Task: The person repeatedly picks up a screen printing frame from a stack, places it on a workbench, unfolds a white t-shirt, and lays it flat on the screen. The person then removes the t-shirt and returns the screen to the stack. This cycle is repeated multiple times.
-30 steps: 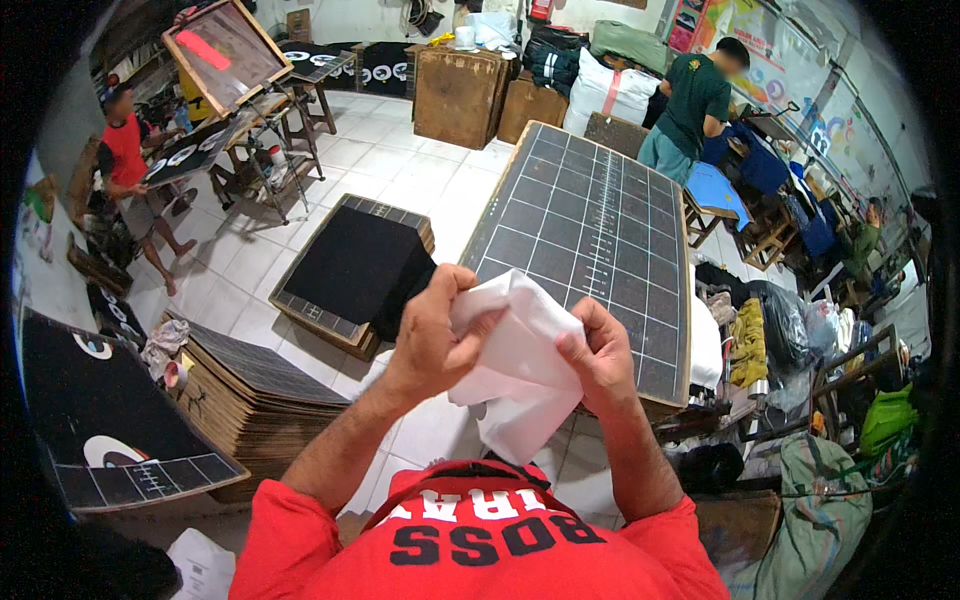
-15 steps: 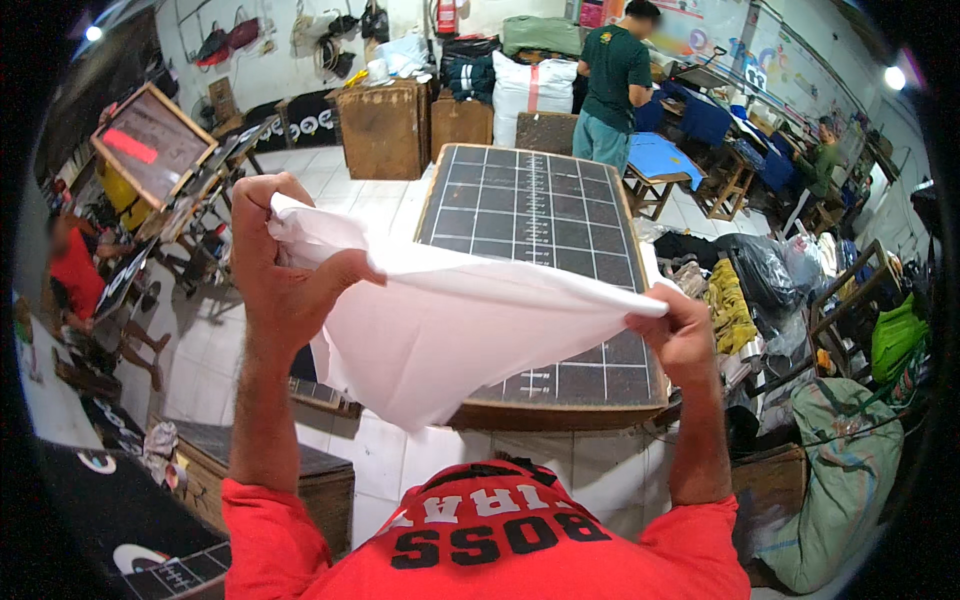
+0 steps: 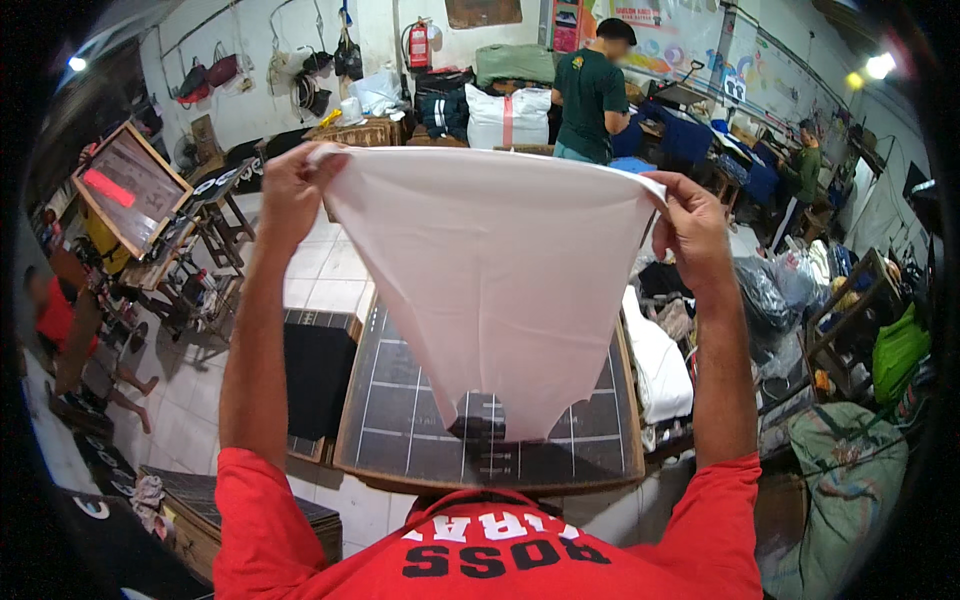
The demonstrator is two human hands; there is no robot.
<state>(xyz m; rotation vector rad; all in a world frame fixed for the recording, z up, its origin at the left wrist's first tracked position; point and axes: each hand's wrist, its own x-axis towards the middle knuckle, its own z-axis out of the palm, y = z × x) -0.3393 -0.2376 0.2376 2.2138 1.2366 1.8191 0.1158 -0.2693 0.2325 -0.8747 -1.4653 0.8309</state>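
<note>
A thin white fabric panel point(image 3: 490, 250) is stretched upright between my hands, its long top edge nearly level. My left hand point(image 3: 300, 190) pinches its upper left corner, fingers closed. With thumb and fingers, my right hand point(image 3: 698, 225) grips the upper right corner. The panel narrows downward to a curved notch at its lower edge, hanging over a dark table point(image 3: 390, 430) marked with a white grid. Part of the table top is hidden behind the fabric.
White cloth point(image 3: 660, 365) lies to the table's right, near piled clothes and plastic bags. A black cloth point(image 3: 318, 375) covers a board on the left. Further left is a wooden-framed screen point(image 3: 130, 190). A person in a dark green shirt point(image 3: 588, 95) stands at the back.
The fabric was bunched and slanting; now it is spread out taut and hangs down. Both hands have risen, and the right is a little further right. My view has shifted over the table.
</note>
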